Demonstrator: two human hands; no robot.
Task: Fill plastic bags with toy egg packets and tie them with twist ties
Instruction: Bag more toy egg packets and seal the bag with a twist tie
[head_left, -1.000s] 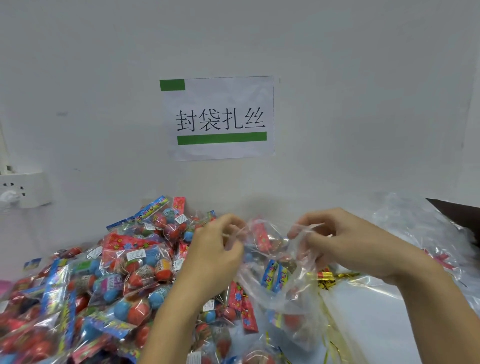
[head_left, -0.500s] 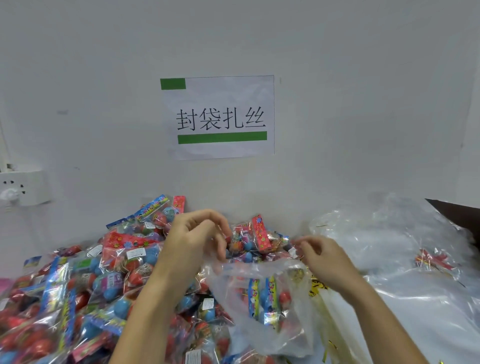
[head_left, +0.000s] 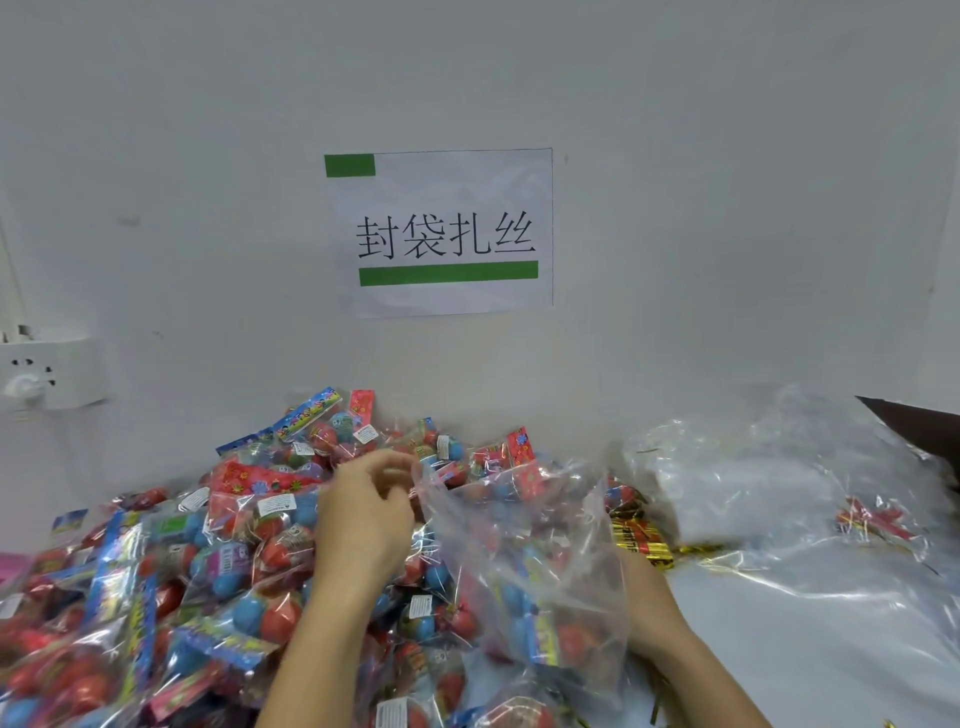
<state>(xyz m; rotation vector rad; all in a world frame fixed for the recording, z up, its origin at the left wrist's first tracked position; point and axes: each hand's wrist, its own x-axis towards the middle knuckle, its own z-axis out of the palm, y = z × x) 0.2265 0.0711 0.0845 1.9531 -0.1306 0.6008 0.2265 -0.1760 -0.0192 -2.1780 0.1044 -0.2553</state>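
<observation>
A clear plastic bag (head_left: 524, 561) hangs in the middle with a toy egg packet of blue and red eggs (head_left: 545, 623) inside it. My left hand (head_left: 363, 525) pinches the bag's upper left rim. My right hand (head_left: 649, 618) is low behind the bag, its fingers hidden by the plastic. A big heap of toy egg packets (head_left: 171, 566) covers the left half of the table. Gold twist ties (head_left: 641, 538) lie in a bundle just right of the bag.
A stack of clear empty bags (head_left: 753, 488) lies at the right, with a few red and gold ties (head_left: 872, 519) on it. A paper sign (head_left: 441, 234) hangs on the white wall. A wall socket (head_left: 47, 374) is at the left. A dark box corner (head_left: 919, 421) shows at far right.
My right hand has dropped from the bag's rim down behind the bag. My left hand keeps the rim and the bag now hangs wider open.
</observation>
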